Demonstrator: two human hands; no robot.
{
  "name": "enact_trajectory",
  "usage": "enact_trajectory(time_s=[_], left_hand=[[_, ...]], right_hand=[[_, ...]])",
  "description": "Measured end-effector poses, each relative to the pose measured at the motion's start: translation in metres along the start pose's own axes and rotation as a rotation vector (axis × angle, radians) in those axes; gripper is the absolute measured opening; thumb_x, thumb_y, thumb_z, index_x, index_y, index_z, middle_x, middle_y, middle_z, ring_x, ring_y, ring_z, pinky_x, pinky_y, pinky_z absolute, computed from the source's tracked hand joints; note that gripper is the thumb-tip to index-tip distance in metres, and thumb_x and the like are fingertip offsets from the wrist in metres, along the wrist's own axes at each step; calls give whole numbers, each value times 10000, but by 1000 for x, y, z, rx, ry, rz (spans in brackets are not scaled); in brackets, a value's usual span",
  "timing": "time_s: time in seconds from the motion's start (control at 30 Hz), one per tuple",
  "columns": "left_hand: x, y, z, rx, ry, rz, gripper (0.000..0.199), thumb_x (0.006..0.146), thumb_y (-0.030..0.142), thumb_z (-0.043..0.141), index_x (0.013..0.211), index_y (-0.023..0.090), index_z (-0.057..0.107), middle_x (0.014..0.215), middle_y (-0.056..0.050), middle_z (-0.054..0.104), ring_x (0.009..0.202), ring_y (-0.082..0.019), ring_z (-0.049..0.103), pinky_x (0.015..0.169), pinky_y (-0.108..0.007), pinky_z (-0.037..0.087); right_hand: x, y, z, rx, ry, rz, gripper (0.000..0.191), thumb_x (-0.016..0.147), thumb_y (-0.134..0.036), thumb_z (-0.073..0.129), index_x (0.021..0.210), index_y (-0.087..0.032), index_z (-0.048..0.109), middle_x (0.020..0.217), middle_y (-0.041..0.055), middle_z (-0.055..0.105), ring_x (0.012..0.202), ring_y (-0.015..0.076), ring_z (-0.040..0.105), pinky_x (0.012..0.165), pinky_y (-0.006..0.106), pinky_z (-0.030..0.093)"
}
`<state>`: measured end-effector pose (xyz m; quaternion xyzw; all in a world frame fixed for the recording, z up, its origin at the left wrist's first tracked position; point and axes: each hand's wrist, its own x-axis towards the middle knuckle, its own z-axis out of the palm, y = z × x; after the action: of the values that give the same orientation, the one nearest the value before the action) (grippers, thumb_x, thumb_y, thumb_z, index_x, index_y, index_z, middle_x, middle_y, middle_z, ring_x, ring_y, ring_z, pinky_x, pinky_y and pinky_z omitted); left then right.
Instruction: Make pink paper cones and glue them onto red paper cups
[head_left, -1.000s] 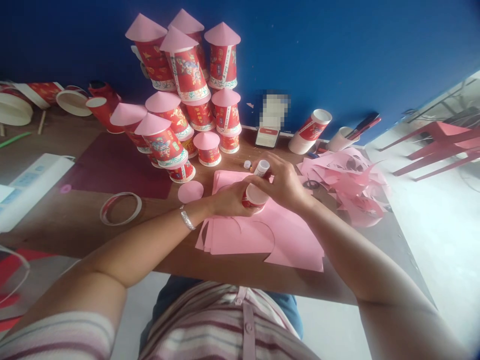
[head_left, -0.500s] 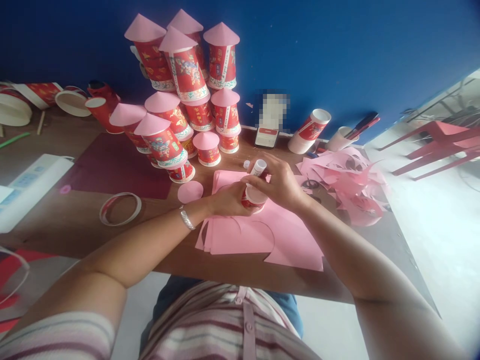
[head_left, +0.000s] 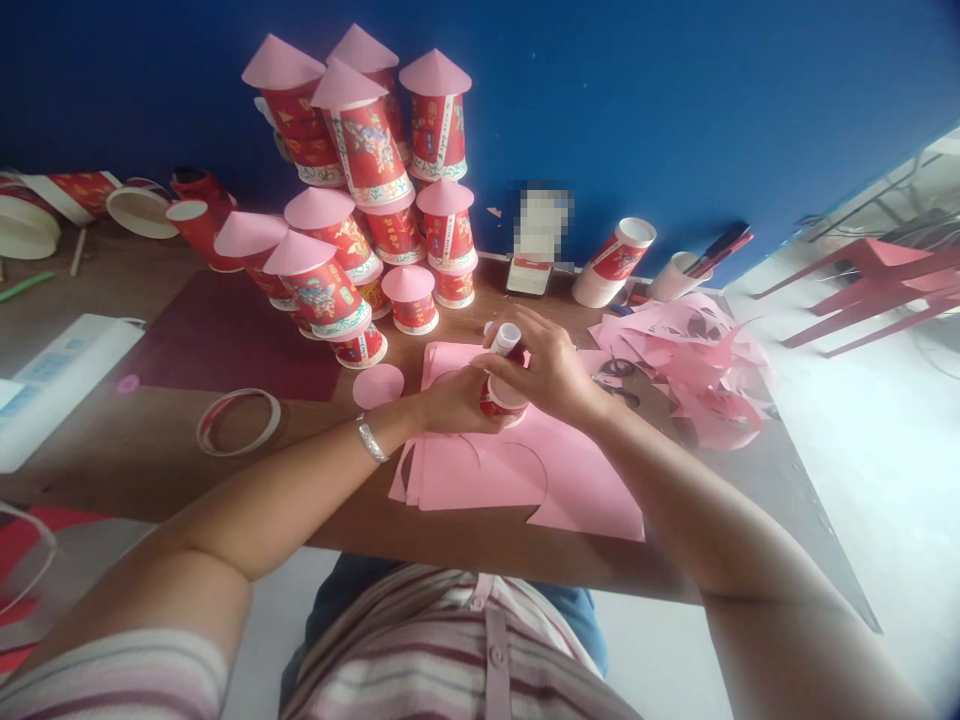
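My left hand [head_left: 459, 398] is closed round a red paper cup [head_left: 504, 402] with a pale rim, held over the pink sheets. In my right hand [head_left: 556, 368] is a white glue stick [head_left: 507, 338], pressed against the cup's edge; its tip is hidden by my fingers. Beneath both hands lies a stack of pink paper [head_left: 480, 475] with curved cuts in it. A pink paper disc [head_left: 378, 386] rests left of the stack. Close behind my hands, a small white cap [head_left: 489, 328] is partly covered.
Red cups with pink cone roofs [head_left: 367, 140] are stacked at the back left. Pink scraps [head_left: 709, 370] and scissors [head_left: 619, 370] lie right. A phone [head_left: 531, 276], upturned cups [head_left: 615, 262], a pen cup [head_left: 675, 278], a paper ring [head_left: 238, 422] and a power strip [head_left: 64, 385] surround.
The glue stick has shifted slightly left and down along the cup's edge, with my right hand. My left hand keeps its grip on the cup. The whole view has moved slightly.
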<state>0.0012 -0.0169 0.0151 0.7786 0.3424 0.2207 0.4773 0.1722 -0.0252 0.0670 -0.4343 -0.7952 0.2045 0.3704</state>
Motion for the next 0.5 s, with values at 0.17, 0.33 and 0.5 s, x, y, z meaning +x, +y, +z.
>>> enact_trajectory(time_s=[0.17, 0.33, 0.5], left_hand=[[-1, -2, -2, 53, -45, -58, 647, 814, 460, 772, 1364, 223, 529, 1296, -114, 727, 1181, -326, 705, 962, -477, 580], [-1, 4, -2, 96, -39, -58, 559, 790, 461, 781, 1233, 241, 520, 1195, -83, 737, 1057, -306, 724, 907, -459, 573], [-3, 13, -3, 85, -18, -40, 480, 787, 449, 777, 1152, 243, 543, 1139, -53, 733, 1014, -278, 716, 860, -402, 566]], right_hand=[[1, 5, -2, 149, 102, 128, 281, 915, -481, 758, 877, -230, 638, 924, 41, 713, 794, 195, 646, 705, 357, 530], [-8, 11, -16, 383, 183, 236, 326, 898, -531, 751, 950, -226, 645, 874, 21, 722, 731, 164, 669, 682, 343, 590], [-21, 19, -23, 474, 225, 292, 389, 845, -579, 791, 942, -230, 648, 866, 27, 732, 709, 171, 682, 674, 365, 636]])
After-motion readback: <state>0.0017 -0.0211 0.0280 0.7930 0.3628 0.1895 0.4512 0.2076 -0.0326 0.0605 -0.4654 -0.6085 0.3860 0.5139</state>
